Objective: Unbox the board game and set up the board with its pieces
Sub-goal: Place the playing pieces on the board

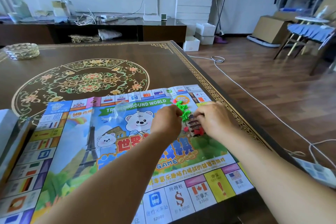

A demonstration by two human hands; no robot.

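Note:
A colourful paper game board [112,151] lies unfolded on the dark table [109,52]. Near its right side sits a cluster of green plastic pieces [183,112], with red pieces [196,131] just below them. My left hand [167,120] has its fingers curled at the green pieces and pinches them. Fingers of my right hand [212,120] are curled at the same cluster from the right; exactly what they hold is hidden. An empty clear plastic bag [121,108] lies on the board's upper middle.
The game box [9,136] stands at the table's left edge, partly cut off. A glass ashtray [21,51] sits at the far left corner. White cables and a power strip [316,171] lie on the floor to the right. A chair [307,32] stands far right.

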